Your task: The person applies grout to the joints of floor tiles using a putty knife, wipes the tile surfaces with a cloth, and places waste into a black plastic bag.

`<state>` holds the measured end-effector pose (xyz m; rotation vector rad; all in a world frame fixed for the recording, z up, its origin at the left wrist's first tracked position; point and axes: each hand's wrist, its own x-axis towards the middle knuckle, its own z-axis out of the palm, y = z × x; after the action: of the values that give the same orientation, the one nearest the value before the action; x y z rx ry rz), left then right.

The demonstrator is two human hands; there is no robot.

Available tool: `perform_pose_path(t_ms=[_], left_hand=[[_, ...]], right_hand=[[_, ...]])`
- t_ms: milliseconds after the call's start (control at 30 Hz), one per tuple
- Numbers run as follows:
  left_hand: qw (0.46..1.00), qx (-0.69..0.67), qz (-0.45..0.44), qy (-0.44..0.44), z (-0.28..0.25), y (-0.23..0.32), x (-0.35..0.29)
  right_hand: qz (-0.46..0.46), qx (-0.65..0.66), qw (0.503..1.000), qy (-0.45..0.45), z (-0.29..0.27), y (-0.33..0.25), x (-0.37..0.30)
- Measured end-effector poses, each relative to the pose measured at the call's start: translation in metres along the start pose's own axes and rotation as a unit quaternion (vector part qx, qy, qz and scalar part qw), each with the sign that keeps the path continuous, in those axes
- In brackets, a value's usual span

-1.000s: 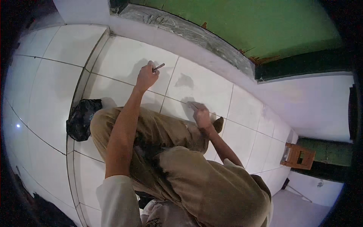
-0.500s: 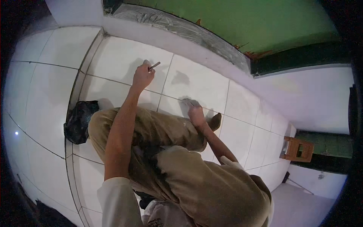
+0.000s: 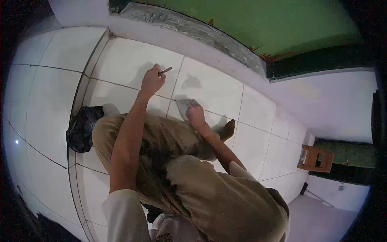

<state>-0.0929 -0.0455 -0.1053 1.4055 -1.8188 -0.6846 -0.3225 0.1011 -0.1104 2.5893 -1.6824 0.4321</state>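
My left hand (image 3: 152,82) is closed around a thin, brownish stick-like thing (image 3: 165,71), just above the white floor tiles near the wall. One end of it sticks out to the right of my fingers; the rest is hidden in my grip. My right hand (image 3: 196,115) is lower and further right, also closed, beside a tile joint. A flat grey, cloth-like thing (image 3: 184,105) shows at its fingers, close to the floor; its exact kind is hard to tell. Between and beyond my hands, a grey patch (image 3: 191,82) darkens the tile.
A crumpled black plastic bag (image 3: 84,129) lies left of my bent knee, against a low tiled step (image 3: 78,101). Ahead runs a pale wall under a green panel (image 3: 258,24) with splintered edges. A wooden stool (image 3: 318,159) stands at the far right.
My right hand has slid left, taking the grey cloth-like thing along toward the tile joint. The left hand, holding the stick-like thing, stays nearly in place.
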Motion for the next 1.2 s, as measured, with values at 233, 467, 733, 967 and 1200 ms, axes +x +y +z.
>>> perform_pose_path(t_ms=[233, 467, 733, 967, 1200], left_hand=[[0.99, 0.015, -0.117, -0.071, -0.021, 0.018, 0.001], [0.995, -0.017, -0.09, 0.028, -0.012, 0.013, 0.005], [0.949, -0.002, -0.187, 0.253, -0.031, 0.02, 0.021], [0.941, 0.061, -0.218, 0.25, -0.032, 0.008, 0.015], [0.965, 0.216, -0.143, 0.048, -0.027, 0.011, 0.005]], right_hand=[[0.062, 0.026, 0.998, 0.003, -0.01, 0.007, 0.035], [0.068, 0.032, 0.997, 0.012, -0.01, -0.001, 0.042], [-0.093, 0.032, 0.994, -0.043, 0.035, -0.089, 0.098], [0.033, -0.014, 0.995, -0.088, 0.024, -0.072, 0.133], [0.204, 0.046, 0.973, 0.101, -0.037, 0.009, 0.101]])
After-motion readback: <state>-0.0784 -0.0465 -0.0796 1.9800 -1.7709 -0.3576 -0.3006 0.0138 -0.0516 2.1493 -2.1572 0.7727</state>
